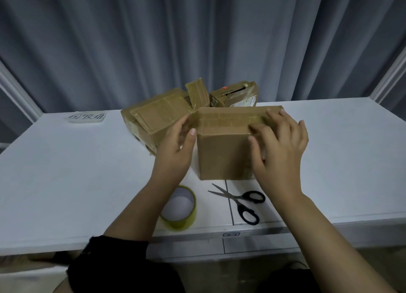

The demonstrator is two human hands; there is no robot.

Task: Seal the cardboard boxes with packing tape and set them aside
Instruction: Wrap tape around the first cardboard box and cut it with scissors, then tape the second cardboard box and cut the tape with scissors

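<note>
Fingers (259, 129) on one box (222, 152) — perhaps four boxes.

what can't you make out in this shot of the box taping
All in the head view:
- Right end of the front box: covered by the right hand.
- Tape strip's left end: under the left hand fingers.
- Rear boxes: far sides hidden, label print too small.
- Tape roll: partly behind the left forearm.
- Paper note: handwriting too small to read surely.
</note>
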